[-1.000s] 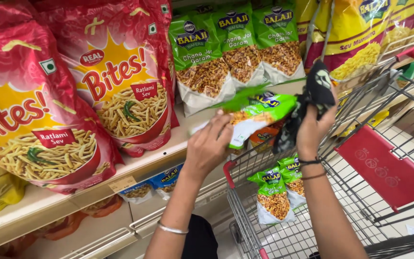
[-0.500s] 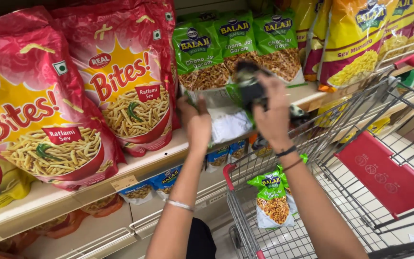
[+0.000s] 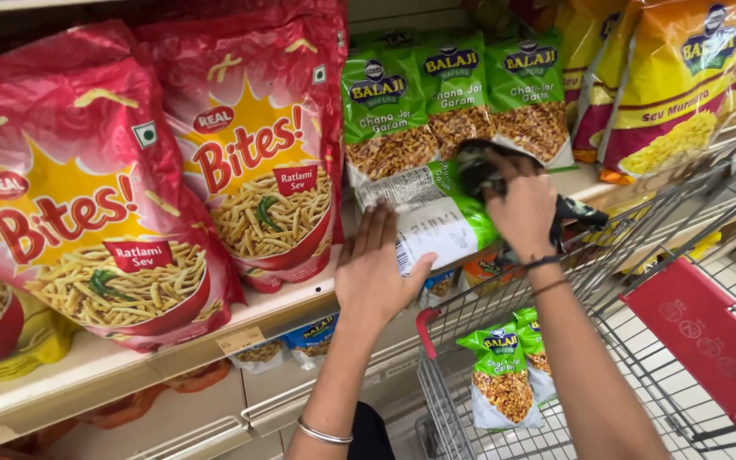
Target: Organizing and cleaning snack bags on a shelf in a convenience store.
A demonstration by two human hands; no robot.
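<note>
A: Where is this?
B: A shop shelf point(image 3: 112, 366) stacked with red bags point(image 3: 87, 213) and green packs point(image 3: 453, 94).

A: The cart point(image 3: 641, 341)?
B: Green packs inside.

A: Hands?
B: Left hand point(image 3: 378, 273) flat and open against a green packet point(image 3: 436, 217) lying at the shelf edge; right hand point(image 3: 521, 209) clamped on a black scanner point(image 3: 480, 170).

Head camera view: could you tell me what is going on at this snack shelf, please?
A person holds a green snack packet flat at the shelf edge, back side up. The left hand steadies its near end, while the right hand grips a black handheld device over it. Two matching packets sit in the shopping cart alongside.
</note>
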